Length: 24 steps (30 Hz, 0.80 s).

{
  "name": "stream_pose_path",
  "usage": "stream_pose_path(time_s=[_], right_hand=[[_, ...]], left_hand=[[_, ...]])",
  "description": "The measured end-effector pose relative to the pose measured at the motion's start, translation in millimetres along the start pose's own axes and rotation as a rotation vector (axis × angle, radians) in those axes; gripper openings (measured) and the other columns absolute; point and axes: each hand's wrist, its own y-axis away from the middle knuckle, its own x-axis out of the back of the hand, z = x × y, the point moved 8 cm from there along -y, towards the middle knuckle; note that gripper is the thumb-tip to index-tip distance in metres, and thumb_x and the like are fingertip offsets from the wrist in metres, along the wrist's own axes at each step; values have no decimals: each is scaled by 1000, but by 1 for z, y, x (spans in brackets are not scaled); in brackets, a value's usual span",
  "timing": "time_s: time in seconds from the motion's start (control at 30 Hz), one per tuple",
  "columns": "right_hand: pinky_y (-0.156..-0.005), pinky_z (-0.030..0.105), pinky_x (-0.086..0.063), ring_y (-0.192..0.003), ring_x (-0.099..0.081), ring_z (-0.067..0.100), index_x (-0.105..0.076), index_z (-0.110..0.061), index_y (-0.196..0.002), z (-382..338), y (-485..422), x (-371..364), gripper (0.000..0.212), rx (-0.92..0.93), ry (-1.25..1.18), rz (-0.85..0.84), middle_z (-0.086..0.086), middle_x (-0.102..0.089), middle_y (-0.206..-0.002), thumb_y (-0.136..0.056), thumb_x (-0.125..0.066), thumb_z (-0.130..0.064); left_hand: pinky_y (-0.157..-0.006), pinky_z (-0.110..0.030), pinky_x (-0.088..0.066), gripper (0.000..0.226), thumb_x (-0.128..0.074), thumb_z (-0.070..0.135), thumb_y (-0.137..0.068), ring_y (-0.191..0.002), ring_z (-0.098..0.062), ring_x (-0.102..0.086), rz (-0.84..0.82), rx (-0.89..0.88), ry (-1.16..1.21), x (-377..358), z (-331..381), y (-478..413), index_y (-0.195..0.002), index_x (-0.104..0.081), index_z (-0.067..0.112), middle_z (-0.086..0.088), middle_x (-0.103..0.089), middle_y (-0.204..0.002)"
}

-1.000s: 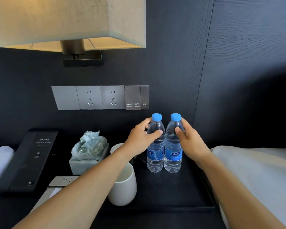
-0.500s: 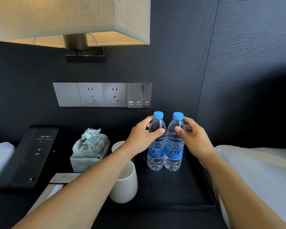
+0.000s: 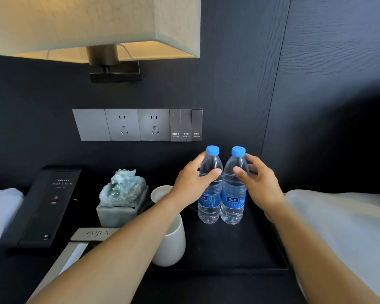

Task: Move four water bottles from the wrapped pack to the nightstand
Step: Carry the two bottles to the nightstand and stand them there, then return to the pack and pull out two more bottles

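Only one view here, the head camera looking down at the nightstand [image 3: 217, 288], so this is all from that. Two water bottles with blue caps are standing upright side by side, touching, on the far part of a dark tray [image 3: 228, 269] that sits on the nightstand's right side. The left hand [image 3: 192, 185] is wrapped around the upper body of the left bottle [image 3: 209, 194], thumb across the front, fingers going round the back. The right hand [image 3: 260, 185] is at the right bottle [image 3: 233, 196] with its thumb pressed on the front and the fingers curled loosely behind the shoulder; looks like a lighter hold than the left one, and I can't tell if those back fingers are actually touching. Both bottle bottoms look planted on the tray. So I'd call it halfway: two of four are down, just need letting go. The wrapped pack isn't in view anywhere, and neither are the other two bottles, so that's another trip. Room-wise, the near half of the tray is free, though a white cup [image 3: 169, 244] stands at its left edge just under the left forearm, worth not bumping. Left of that there's a jade carving [image 3: 123, 194].
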Motion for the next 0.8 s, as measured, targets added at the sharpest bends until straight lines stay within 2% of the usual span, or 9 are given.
stream_pose_path(time_s=[0.1, 0.17, 0.23, 0.3, 0.37, 0.43, 0.57, 0.67, 0.8], right_hand=[[-111, 49, -47, -138, -55, 28, -31, -29, -160, 1, 13, 1, 72, -19, -30, 82, 8, -50, -156, -98, -66, -28], [-113, 48, -45, -144, -46, 27, -26, -29, -161, 6, 27, 5, 77, -28, -71, 159, 9, -39, -162, -97, -66, -37], [-101, 33, -53, -135, -55, 21, -42, -26, -152, 7, 38, 15, 60, -12, -74, 228, 8, -50, -152, -97, -63, -41], [-79, 12, -51, -112, -66, 7, -62, -31, -124, 1, 45, 31, 26, 27, -84, 278, -1, -66, -128, -99, -60, -39], [-74, 13, -50, -97, -70, 4, -66, -38, -101, -18, 50, 60, 10, 67, -119, 332, -10, -73, -104, -97, -57, -43], [-77, 26, -54, -89, -72, 8, -67, -38, -96, -50, 56, 101, 19, 48, -156, 409, -10, -74, -96, -92, -53, -51], [-78, 41, -58, -86, -72, 17, -67, -30, -98, -136, 66, 207, 18, -54, -142, 535, -1, -72, -95, -99, -52, -40], [-77, 38, -56, -90, -72, 23, -68, -31, -94, -216, 70, 279, 18, -161, -82, 561, 1, -73, -94, -100, -51, -34], [-83, 43, -55, -94, -72, 26, -70, -26, -92, -360, 65, 371, 21, -188, 41, 578, 0, -75, -89, -99, -51, -31]], left_hand=[[-104, -36, -47, 72, -69, 45, -93, -135, -20, -54, 26, 5, -22, 0, 6, 6, -155, -33, 40, 2, -53, -149], [-106, -36, -45, 75, -74, 43, -88, -135, -18, -47, 173, -32, -113, 11, 17, 19, -152, -37, 37, 0, -48, -146], [-104, -38, -46, 61, -74, 42, -85, -125, -16, -49, 361, -176, -206, 22, 42, 39, -140, -49, 33, 3, -52, -135], [-93, -36, -51, 35, -65, 39, -85, -107, -12, -56, 393, -344, -180, 13, 76, 55, -119, -59, 30, 11, -58, -115], [-83, -25, -52, 18, -60, 36, -87, -90, -6, -59, 309, -437, -65, -9, 116, 63, -103, -60, 30, 17, -58, -99], [-76, -20, -52, 12, -61, 30, -87, -81, -5, -60, 202, -420, 66, -37, 165, 63, -99, -60, 31, 15, -60, -90], [-78, -39, -59, 13, -58, 26, -89, -82, -11, -69, -68, -218, 277, -85, 286, 69, -101, -63, 24, 7, -72, -89], [-82, -41, -58, 21, -52, 29, -91, -88, -20, -71, -213, -162, 301, -82, 393, 72, -106, -64, 21, 1, -75, -96], [-84, -39, -58, 27, -54, 37, -87, -87, -19, -71, -338, -176, 276, -38, 553, 51, -107, -64, 21, 2, -75, -97]])
